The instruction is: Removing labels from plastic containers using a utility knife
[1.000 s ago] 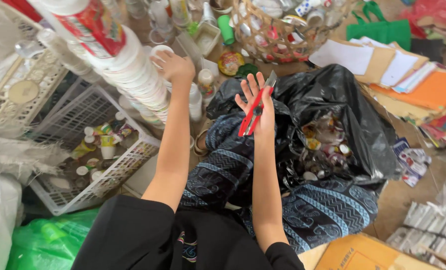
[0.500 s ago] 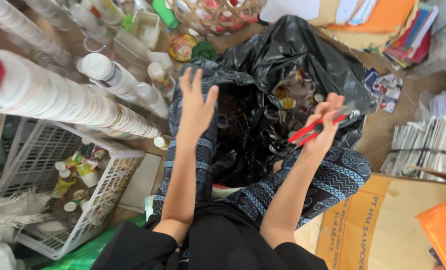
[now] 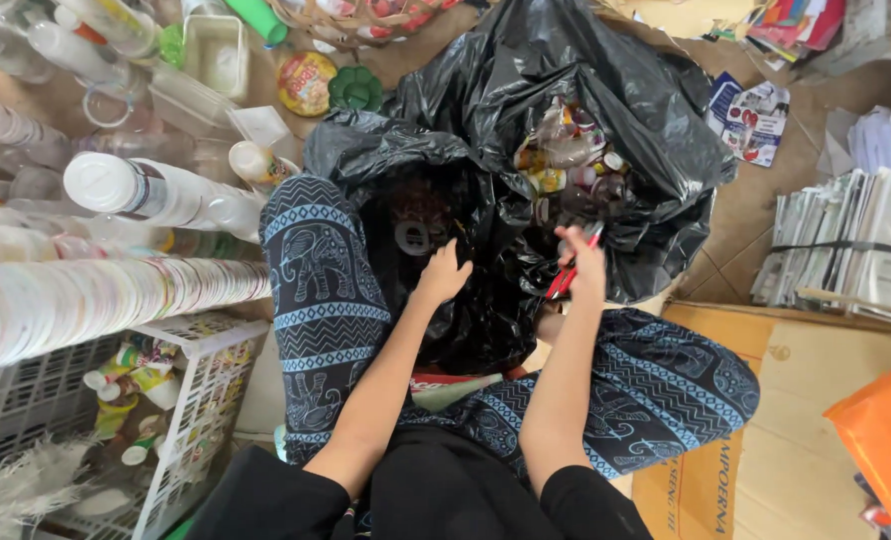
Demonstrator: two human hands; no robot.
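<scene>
The right hand (image 3: 584, 262) grips red scissors (image 3: 569, 272) over the open black bag (image 3: 626, 110) between the knees. The left hand (image 3: 444, 272) rests half-curled on its plastic, holding nothing. Stacked cups (image 3: 96, 300) and a white basket (image 3: 181, 420) crowd the left side; flat cardboard (image 3: 816, 400) lies right.

Bright, even daylight; soft shadows. Glare on black plastic bag (image 3: 606, 90). Wide-angle bending at edges; slight blur near left corner.
</scene>
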